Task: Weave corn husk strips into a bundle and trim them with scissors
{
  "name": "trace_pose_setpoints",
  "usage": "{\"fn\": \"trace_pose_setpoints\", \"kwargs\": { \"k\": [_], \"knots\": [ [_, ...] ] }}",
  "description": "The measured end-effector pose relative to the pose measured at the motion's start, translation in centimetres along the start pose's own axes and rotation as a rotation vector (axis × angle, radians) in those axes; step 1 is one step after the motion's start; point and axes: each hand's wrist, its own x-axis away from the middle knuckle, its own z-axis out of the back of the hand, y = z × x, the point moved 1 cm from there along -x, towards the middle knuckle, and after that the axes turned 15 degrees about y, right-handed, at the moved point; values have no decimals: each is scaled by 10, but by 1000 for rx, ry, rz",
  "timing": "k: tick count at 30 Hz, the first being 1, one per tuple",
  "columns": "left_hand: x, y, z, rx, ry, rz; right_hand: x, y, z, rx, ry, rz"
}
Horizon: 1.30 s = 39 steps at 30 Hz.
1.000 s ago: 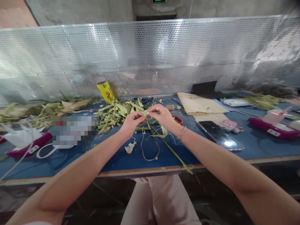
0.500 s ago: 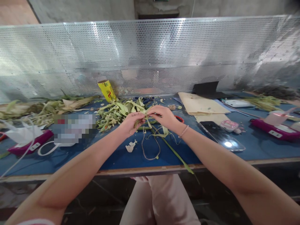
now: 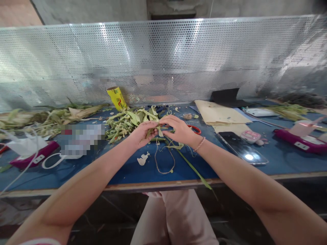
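Blue-topped, our bench spans the frame from side to side, its pale front edge running across the lower part. Nearest us, beige trousers show below that edge at bottom centre, and our forearms reach in from the two lower corners. Right of lower centre, a green stalk lies slantwise, its tip poking past the edge. Inside the edge, open blue surface shows around a loop of twine and a pale scrap, which leaves us room below the wrists; more stretches at lower right, between the edge and a dark phone.

At the centre of the frame our hands are close together. Our left hand has its fingers closed on a small leafy piece, which sits between the two hands. Our right hand arches over the same piece, thumb apart from the fingers; whether it also pinches it, we cannot tell. A red loop handle lies just beside it.

Behind our left hand, a heap of leaves and stems crowds that side, with a leaning yellow roll beyond. Brown paper lies right of centre. Farthest off, a perforated metal screen bounds the bench's back edge, with a grey wall above.
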Motion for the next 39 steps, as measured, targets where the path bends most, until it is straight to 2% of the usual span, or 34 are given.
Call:
{"fn": "trace_pose_setpoints", "kwargs": {
  "k": [6, 11, 17, 21, 28, 35, 39],
  "knots": [
    [1, -2, -1, -28, 8, -137, -2, -11, -3, 12, 113, -72],
    [-1, -5, 1, -25, -22, -221, -4, -13, -3, 36, 117, -68],
    [-4, -5, 3, 14, -17, -226, -4, -7, -1, 67, 147, 22],
    [-2, -2, 2, 13, -24, -190, -5, -6, 1, 62, 182, 32],
    [2, -1, -1, 5, -116, -206, -5, -9, 1, 42, 262, -48],
    [3, -1, -2, -16, -70, -289, -7, -13, -1, 10, 278, -134],
    [2, -1, -1, -83, -45, -341, -7, -13, -3, -55, 310, -242]
  ]
}}
